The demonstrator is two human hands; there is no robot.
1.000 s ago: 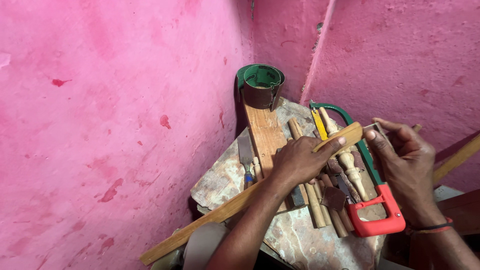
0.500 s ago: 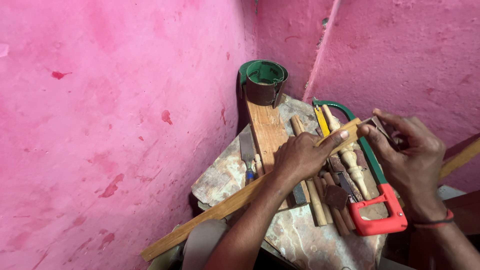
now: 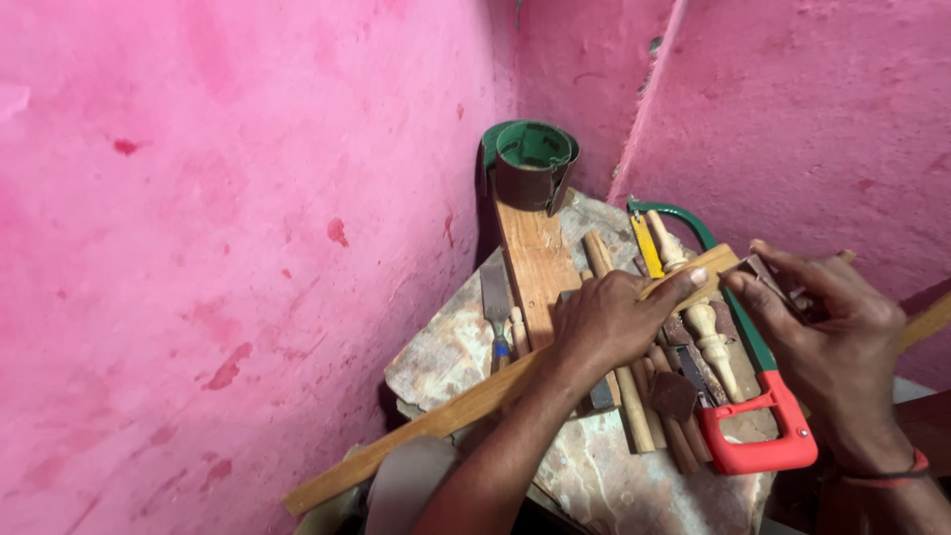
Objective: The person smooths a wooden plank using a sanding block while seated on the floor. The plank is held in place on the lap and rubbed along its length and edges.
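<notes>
1. One green and brown roll of sheet (image 3: 535, 163) is stood in the pink corner; contents cannot be told.
2. One long wooden strip (image 3: 466, 411) is gripped by left hand (image 3: 604, 322) fingers across the stone tabletop (image 3: 614, 485).
3. One small dark piece (image 3: 768, 275) is pinched by right hand (image 3: 827, 342) at the strip's end.
4. One hacksaw (image 3: 758, 451), red-handled, and several turned wooden spindles (image 3: 698, 317) are laid beneath.

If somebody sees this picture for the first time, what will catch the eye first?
Bright pink walls fill most of the view. In the corner, a stone slab is crowded with tools: a hacksaw with a red handle lies at the right, a green roll stands at the back. The left hand presses a long wooden strip, whose end the right hand meets.
</notes>
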